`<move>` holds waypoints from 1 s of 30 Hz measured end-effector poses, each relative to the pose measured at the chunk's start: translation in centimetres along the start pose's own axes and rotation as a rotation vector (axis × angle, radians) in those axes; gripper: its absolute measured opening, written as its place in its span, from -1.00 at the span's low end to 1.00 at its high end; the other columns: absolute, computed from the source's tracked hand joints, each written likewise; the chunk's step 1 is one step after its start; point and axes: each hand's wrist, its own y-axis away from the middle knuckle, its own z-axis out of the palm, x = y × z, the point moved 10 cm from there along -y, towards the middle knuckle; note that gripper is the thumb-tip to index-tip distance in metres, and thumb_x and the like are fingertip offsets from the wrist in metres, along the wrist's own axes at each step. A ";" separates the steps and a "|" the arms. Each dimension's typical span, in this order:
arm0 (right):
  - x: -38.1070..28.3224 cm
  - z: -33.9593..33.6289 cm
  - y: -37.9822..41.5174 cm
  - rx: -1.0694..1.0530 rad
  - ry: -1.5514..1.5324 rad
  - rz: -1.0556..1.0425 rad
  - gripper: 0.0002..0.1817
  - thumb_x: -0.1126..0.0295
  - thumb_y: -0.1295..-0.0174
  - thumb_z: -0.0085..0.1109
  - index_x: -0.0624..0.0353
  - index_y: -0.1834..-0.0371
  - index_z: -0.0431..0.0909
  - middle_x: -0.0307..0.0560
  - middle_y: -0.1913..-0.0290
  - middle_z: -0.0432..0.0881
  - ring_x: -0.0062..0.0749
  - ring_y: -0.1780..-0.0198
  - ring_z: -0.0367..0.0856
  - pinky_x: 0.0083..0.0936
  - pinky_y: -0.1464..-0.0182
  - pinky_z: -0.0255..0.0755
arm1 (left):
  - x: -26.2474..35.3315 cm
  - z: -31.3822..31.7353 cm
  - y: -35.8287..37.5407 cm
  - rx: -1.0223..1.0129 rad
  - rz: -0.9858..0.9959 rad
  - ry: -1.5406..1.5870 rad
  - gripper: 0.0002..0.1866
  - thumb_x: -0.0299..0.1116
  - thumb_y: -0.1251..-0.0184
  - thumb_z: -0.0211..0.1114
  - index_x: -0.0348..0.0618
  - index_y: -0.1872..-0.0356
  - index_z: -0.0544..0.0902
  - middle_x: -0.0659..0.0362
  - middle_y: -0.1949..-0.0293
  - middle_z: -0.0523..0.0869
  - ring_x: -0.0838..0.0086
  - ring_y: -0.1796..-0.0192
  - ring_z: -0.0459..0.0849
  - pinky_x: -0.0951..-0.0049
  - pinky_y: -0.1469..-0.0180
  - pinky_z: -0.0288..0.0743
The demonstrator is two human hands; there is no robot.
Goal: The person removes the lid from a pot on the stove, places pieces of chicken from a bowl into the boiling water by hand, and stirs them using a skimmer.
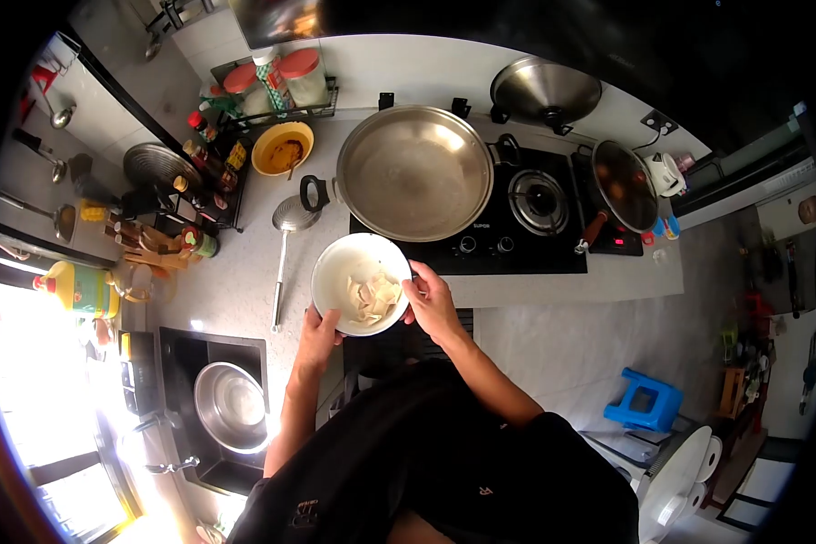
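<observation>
Both hands hold a white bowl (335, 263) with pale, flat pieces of food (374, 297) inside, in front of the counter edge. My left hand (321, 334) grips its lower left rim, and my right hand (432, 303) grips its right side. Just beyond the bowl, a large steel wok (414, 172) stands on the left burner of the black gas stove (544, 254). A slotted skimmer (295, 216) lies on the counter left of the bowl. Behind it is a yellow bowl (283, 149) with orange-brown contents and a spoon.
A sink (174, 363) holding a steel basin (231, 407) is at lower left. Sauce bottles (210, 166) and red-lidded jars (303, 78) line the back left. A lidded pan (623, 187) stands right of the stove. A blue stool (645, 400) is on the floor.
</observation>
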 end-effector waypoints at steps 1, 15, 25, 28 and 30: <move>-0.1 0.2 0.0 -0.027 -0.009 -0.002 -0.56 0.41 -0.53 0.13 0.30 -0.40 0.42 -0.12 0.34 0.71 -0.62 0.55 0.63 -0.62 0.61 0.48 | 0.1 -0.1 0.2 0.027 -0.015 0.008 -0.70 -0.36 -0.48 0.16 -0.27 -0.11 0.59 0.21 0.39 0.68 0.63 0.51 0.52 0.61 0.51 0.34; -0.4 0.2 -0.3 -0.220 -0.058 -0.046 -0.50 0.50 -0.55 0.05 0.24 -0.52 0.25 -0.07 0.23 0.71 -0.54 0.49 0.66 -0.63 0.51 0.55 | 1.3 1.6 2.5 0.110 0.035 -0.019 -0.64 -0.13 -0.60 0.20 -0.21 -0.14 0.60 0.26 0.38 0.70 0.66 0.51 0.54 0.62 0.49 0.37; -0.4 0.9 0.0 -0.265 -0.041 -0.022 -0.49 0.50 -0.55 0.06 0.26 -0.52 0.24 -0.05 0.21 0.71 -0.51 0.45 0.68 -0.60 0.48 0.58 | -2.6 1.7 1.9 0.072 -0.065 0.163 -0.66 -0.15 -0.62 0.15 -0.25 -0.07 0.58 0.20 0.42 0.67 0.58 0.53 0.54 0.55 0.48 0.40; -0.1 1.3 -0.1 -0.243 -0.028 -0.039 -0.48 0.50 -0.55 0.07 0.26 -0.52 0.24 -0.05 0.22 0.71 -0.51 0.44 0.69 -0.60 0.47 0.58 | -2.1 1.1 1.3 0.059 -0.003 0.137 -0.69 -0.20 -0.63 0.13 -0.25 -0.08 0.57 0.20 0.42 0.67 0.59 0.53 0.54 0.57 0.48 0.39; -0.5 1.6 -0.2 -0.218 -0.011 -0.043 -0.48 0.50 -0.54 0.08 0.26 -0.52 0.24 -0.06 0.23 0.71 -0.51 0.44 0.70 -0.60 0.48 0.58 | -1.7 0.6 1.2 0.092 0.004 0.126 -0.70 -0.21 -0.63 0.13 -0.26 -0.10 0.55 0.19 0.42 0.67 0.59 0.52 0.54 0.57 0.47 0.40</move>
